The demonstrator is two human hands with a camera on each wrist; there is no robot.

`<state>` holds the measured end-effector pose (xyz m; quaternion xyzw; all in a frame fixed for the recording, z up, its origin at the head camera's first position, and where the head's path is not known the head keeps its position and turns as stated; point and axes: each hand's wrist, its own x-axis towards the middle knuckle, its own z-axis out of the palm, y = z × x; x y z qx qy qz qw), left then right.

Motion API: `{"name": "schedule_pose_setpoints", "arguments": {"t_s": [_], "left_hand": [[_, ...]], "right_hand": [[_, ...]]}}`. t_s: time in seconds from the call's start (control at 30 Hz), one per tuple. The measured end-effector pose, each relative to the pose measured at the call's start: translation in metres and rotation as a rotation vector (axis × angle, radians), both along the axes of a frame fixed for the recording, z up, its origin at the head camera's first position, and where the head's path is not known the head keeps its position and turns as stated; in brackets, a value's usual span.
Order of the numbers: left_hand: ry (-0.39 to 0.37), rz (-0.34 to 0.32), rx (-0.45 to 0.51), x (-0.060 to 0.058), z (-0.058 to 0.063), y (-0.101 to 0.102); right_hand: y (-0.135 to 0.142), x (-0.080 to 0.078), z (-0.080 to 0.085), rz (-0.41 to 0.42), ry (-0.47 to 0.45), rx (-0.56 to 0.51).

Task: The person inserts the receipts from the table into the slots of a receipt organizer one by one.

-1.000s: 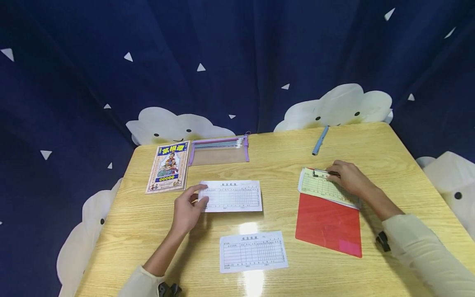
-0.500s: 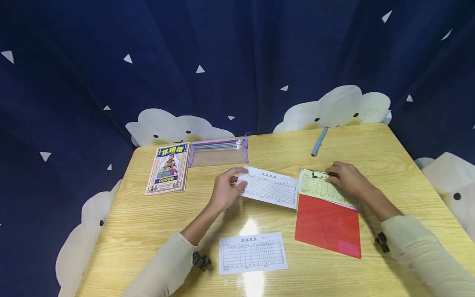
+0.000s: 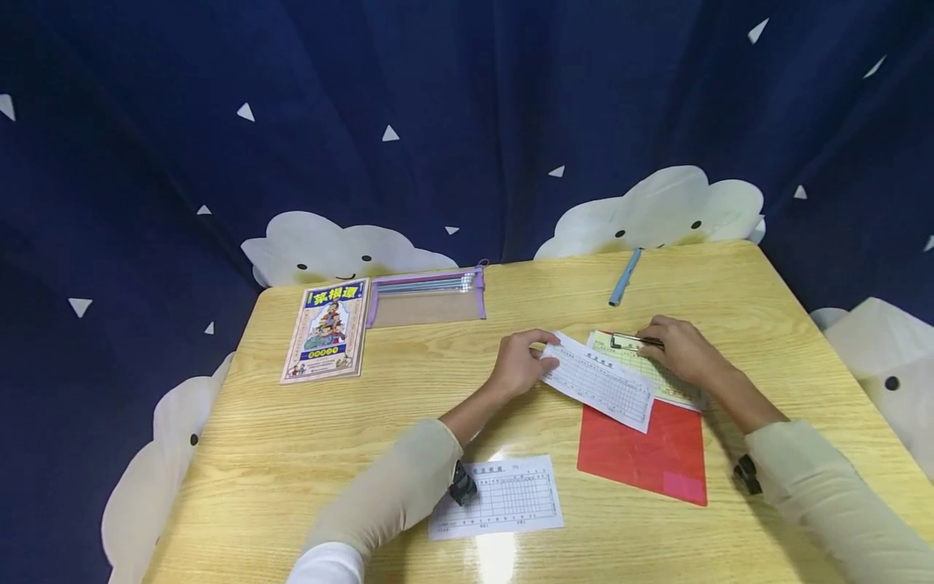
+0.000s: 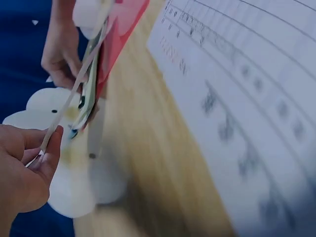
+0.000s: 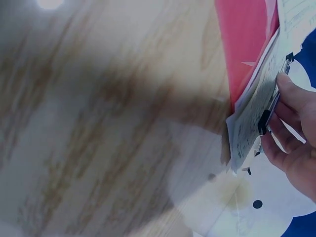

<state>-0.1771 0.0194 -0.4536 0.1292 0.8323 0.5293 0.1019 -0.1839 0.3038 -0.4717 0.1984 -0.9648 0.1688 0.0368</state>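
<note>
My left hand [image 3: 520, 365] pinches the left end of a white receipt slip [image 3: 601, 381], thumb below and fingers above. The slip slants over the red clipboard [image 3: 638, 454], overlapping a pale yellow receipt slip [image 3: 679, 391] on its upper part. My right hand [image 3: 684, 350] grips the clipboard's metal clip [image 3: 627, 341] at the top edge. In the right wrist view the thumb and fingers squeeze around the clip [image 5: 264, 121], with several sheets [image 5: 247, 123] stacked beside it. The left wrist view shows the held slip [image 4: 69, 101] edge-on.
A second white receipt slip [image 3: 514, 495] lies at the front, partly under the left sleeve. A comic-style book [image 3: 326, 332] and a mesh pencil pouch [image 3: 426, 304] with purple trim lie at back left. A blue pen [image 3: 625, 277] lies near the table's back edge.
My left hand has carried the white slip rightward, from left of the table's middle to over the clipboard, tilting it clockwise. My right hand has stayed at the clip.
</note>
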Motion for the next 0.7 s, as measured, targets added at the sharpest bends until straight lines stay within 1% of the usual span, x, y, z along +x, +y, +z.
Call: {"name": "schedule_pose_setpoints", "arguments": {"t_s": [0.07, 0.13, 0.23, 0.33, 0.4, 0.53, 0.63, 0.7], "left_hand": [[-0.015, 0.003, -0.012, 0.0, -0.004, 0.009], [-0.021, -0.011, -0.029, 0.001, -0.006, 0.017], [-0.026, -0.05, -0.063, 0.005, -0.009, 0.028], [-0.029, -0.083, -0.099, 0.009, -0.011, 0.04], [-0.008, -0.095, -0.15, 0.012, -0.012, 0.047], [0.092, -0.118, -0.284, 0.016, -0.014, 0.058], [0.156, -0.142, -0.341, 0.016, -0.016, 0.064], [0.173, -0.156, -0.359, 0.016, -0.018, 0.066]], "right_hand": [[0.001, 0.0, -0.001, -0.002, 0.005, 0.003], [0.001, 0.0, -0.002, -0.007, 0.011, 0.006], [0.002, 0.0, -0.002, -0.012, 0.014, 0.006], [0.0, -0.001, -0.001, 0.007, 0.026, 0.0], [-0.001, -0.002, -0.001, 0.028, 0.044, -0.01], [-0.002, -0.002, -0.001, 0.055, 0.071, -0.026], [-0.001, -0.001, -0.001, 0.051, 0.071, -0.019], [0.0, 0.0, -0.001, 0.053, 0.065, -0.015]]}}
